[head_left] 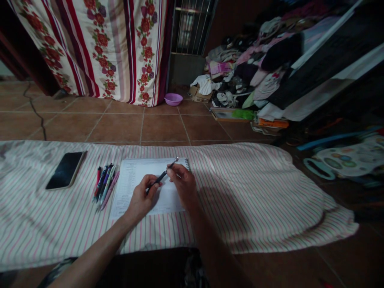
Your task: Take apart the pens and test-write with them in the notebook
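A dark pen (pixel 161 176) with a shiny tip is held tilted between my two hands. My left hand (pixel 144 193) is closed around its lower, darker end. The fingers of my right hand (pixel 183 182) pinch it near the upper end, just below the shiny tip. Both hands are above a spiral notebook (pixel 126 182) with printed pages, its coil along the right edge. To the left of the notebook lies a row of several pens (pixel 105 184) in red, dark blue, white and pink. Farther left rests a phone (pixel 66 170) with a black screen.
A striped cloth (pixel 255 192) covers the low surface under everything. Beyond it on the tiled floor (pixel 120 124) are a floral curtain (pixel 102 48), a purple basin (pixel 173 99) and a heap of clothes (pixel 240 68). At the right is a light-coloured plastic item (pixel 351 156) with a blue handle.
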Demonstrator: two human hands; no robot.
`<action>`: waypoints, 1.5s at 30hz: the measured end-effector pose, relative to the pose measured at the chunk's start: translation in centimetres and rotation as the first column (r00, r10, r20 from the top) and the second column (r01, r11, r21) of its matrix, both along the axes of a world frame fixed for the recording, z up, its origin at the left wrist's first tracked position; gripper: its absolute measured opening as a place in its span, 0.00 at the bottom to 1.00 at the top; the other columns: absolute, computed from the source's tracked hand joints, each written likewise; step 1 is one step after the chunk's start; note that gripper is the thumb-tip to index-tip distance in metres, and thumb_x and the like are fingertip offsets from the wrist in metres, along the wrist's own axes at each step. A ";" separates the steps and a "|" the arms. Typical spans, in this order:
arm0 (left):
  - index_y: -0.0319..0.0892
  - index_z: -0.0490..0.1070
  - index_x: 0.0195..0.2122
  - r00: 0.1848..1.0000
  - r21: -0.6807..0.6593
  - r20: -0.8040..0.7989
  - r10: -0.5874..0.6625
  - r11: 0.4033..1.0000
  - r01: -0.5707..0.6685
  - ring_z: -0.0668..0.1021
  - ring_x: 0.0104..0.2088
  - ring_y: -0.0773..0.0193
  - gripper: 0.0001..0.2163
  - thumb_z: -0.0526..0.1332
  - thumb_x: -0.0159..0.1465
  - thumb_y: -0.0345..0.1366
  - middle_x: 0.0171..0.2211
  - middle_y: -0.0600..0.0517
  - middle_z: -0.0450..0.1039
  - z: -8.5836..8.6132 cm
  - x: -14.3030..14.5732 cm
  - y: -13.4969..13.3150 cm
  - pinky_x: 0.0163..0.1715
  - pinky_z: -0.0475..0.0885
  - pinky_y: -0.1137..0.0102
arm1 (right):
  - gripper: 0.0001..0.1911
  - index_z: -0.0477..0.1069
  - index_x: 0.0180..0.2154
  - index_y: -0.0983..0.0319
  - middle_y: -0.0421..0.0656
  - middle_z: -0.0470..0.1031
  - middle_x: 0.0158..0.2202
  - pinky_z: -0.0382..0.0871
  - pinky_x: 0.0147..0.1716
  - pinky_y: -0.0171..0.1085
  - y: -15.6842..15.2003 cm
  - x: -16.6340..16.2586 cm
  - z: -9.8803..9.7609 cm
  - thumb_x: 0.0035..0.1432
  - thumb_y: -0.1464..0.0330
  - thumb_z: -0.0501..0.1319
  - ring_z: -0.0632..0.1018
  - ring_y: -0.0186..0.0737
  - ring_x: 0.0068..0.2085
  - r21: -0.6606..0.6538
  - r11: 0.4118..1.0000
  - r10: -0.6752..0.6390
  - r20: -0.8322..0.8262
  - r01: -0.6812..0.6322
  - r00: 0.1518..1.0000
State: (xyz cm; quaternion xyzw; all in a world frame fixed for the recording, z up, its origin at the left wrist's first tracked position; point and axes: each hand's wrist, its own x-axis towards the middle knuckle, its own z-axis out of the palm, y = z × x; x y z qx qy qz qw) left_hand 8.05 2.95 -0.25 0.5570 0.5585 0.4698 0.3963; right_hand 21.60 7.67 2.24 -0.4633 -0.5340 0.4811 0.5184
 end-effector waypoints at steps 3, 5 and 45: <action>0.43 0.62 0.37 0.998 0.005 0.056 0.010 1.000 -0.010 0.76 0.39 0.62 0.07 0.54 0.61 0.40 0.34 0.50 0.74 0.1 0.3 0.3 0.43 0.67 0.66 | 0.10 0.73 0.34 0.60 0.42 0.76 0.31 0.68 0.27 0.33 -0.1 -0.2 0.0 0.50 0.63 0.60 0.75 0.37 0.33 0.015 1.000 0.003 0.017 -0.003 1.000; 0.43 0.62 0.37 0.996 0.011 0.091 0.015 1.000 -0.016 0.75 0.41 0.61 0.08 0.54 0.61 0.40 0.35 0.49 0.74 0.2 0.5 0.5 0.44 0.67 0.66 | 0.10 0.74 0.33 0.60 0.41 0.77 0.30 0.67 0.26 0.32 -0.1 -0.4 -0.1 0.49 0.63 0.60 0.75 0.36 0.31 0.021 1.000 0.008 0.021 -0.009 1.000; 0.42 0.66 0.30 0.851 -0.102 0.482 0.210 0.978 -0.183 0.73 0.29 0.68 0.09 0.63 0.52 0.38 0.27 0.54 0.74 1.4 -0.6 1.2 0.30 0.65 0.74 | 0.16 0.68 0.48 0.58 0.47 0.72 0.46 0.70 0.34 0.34 0.5 -3.4 -0.5 0.57 0.63 0.56 0.74 0.39 0.43 0.178 0.974 0.132 0.045 -0.138 0.990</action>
